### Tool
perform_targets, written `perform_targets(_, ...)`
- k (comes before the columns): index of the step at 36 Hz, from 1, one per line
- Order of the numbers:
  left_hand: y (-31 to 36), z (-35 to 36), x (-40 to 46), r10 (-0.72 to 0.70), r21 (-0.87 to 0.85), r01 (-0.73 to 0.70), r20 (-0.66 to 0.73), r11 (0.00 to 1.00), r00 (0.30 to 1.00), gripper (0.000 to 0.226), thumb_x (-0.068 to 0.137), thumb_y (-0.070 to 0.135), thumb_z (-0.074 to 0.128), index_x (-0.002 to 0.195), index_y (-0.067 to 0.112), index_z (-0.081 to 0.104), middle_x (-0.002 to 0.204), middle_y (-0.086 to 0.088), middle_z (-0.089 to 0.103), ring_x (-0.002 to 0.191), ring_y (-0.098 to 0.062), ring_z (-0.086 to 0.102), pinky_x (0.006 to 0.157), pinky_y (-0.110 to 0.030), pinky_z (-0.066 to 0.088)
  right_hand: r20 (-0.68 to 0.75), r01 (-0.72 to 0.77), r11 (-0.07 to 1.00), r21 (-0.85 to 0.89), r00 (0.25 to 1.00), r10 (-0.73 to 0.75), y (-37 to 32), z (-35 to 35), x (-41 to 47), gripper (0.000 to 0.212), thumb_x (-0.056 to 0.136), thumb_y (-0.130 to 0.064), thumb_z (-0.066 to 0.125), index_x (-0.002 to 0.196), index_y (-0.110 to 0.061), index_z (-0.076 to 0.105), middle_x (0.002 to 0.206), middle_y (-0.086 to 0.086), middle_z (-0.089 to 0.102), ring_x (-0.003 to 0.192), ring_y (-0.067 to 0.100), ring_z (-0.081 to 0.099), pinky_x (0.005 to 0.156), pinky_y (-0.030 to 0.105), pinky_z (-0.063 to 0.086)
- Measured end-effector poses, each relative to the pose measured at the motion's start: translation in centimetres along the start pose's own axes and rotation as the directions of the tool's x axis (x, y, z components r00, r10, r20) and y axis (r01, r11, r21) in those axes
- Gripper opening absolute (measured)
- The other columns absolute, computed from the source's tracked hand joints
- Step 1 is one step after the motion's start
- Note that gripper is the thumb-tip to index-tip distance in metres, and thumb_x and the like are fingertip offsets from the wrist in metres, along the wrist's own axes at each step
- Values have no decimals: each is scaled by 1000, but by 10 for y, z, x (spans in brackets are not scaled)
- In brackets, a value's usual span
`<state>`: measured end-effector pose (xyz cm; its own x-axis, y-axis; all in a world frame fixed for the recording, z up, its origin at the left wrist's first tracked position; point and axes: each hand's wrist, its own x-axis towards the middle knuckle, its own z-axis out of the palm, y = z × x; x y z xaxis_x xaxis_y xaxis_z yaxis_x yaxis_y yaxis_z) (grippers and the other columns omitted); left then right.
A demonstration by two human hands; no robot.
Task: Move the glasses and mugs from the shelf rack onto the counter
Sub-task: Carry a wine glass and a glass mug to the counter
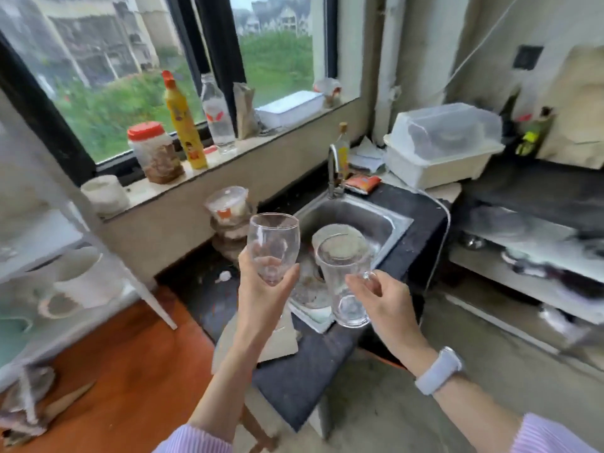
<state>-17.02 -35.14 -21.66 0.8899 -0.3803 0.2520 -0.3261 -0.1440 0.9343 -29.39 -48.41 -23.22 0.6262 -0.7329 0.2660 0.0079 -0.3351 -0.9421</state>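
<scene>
My left hand [261, 292] grips a clear rounded glass [273, 243] by its lower part, upright, above the dark counter [304, 364] near the sink. In my right hand [380, 305] is a clear glass mug [344, 276], held by its handle and tilted slightly, over the sink's front edge. The white shelf rack [81, 243] stands at the far left. On its shelf sit a white mug [83, 282] and a pale teal cup [13, 331], both blurred.
A steel sink [366, 220] with dishes and a tap [333, 171] lies ahead. Stacked plastic tubs [228, 217] stand left of the sink. Bottles and a jar [157, 155] line the windowsill. A white dish box [441, 145] sits at the back right. An orange board [130, 371] lies beneath the rack.
</scene>
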Motion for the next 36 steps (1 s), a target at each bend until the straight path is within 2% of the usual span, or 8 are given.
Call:
perform_targets(4,20,103,-3,14,-42,-10,115,999,993,57,76,22,73,123,13,43,95,7,57,71,11,56,63,-7,45,-131,-19,999,-48,991,12,31,-92,17,50,79,-25,69,48,-23,30,40,-10,34,45,6,29,45,18,26)
perform_targets(7,35,183,-12,3,-111,23,230,993,973,60,76,22,73,126,20,39,101,-4,61,86,-3,62,77,-22,52,-200,-42,997,-69,979,28,53,-163,28,51,79,-20,69,49,-22,28,40,-10,31,44,6,26,44,16,25)
perform_targets(14,62,339,-35,25,-170,61,462,984,886,60,74,25,75,120,30,37,101,-5,61,79,1,60,68,-9,47,-386,-168,972,-166,918,93,98,-304,41,50,80,-17,68,50,-20,27,44,-10,25,45,7,25,44,19,23)
perform_targets(17,74,396,-37,45,-169,59,553,984,832,57,69,34,73,115,28,40,100,0,60,90,-8,61,75,-20,48,-453,-226,956,-186,883,120,117,-351,49,47,80,-19,67,52,-15,30,49,0,27,46,9,25,44,18,22)
perform_targets(23,90,507,-31,102,-180,26,663,983,741,52,76,23,72,118,22,41,95,15,54,83,10,56,77,-22,47,-585,-334,925,-180,793,173,157,-425,72,45,80,-22,67,54,-16,30,51,-1,26,46,8,24,43,18,21)
perform_targets(28,96,610,-11,136,-211,30,726,977,675,53,77,21,71,118,26,39,100,16,52,86,13,54,71,-9,46,-667,-394,908,-145,716,204,198,-484,114,48,80,-23,67,52,-20,28,48,-6,26,44,7,24,41,17,21)
perform_targets(34,101,740,37,85,-176,90,786,980,612,56,71,27,76,115,21,42,106,-5,59,95,-18,62,81,-30,51,-728,-425,894,-145,657,195,240,-557,202,49,80,-19,67,52,-20,28,44,-10,26,41,6,25,40,17,21)
perform_targets(36,106,782,55,87,-162,77,805,984,587,55,70,29,77,112,23,43,104,-4,59,91,-17,62,78,-29,51,-747,-447,883,-143,634,200,251,-581,232,50,80,-22,67,51,-21,27,38,-10,28,41,6,25,40,17,21)
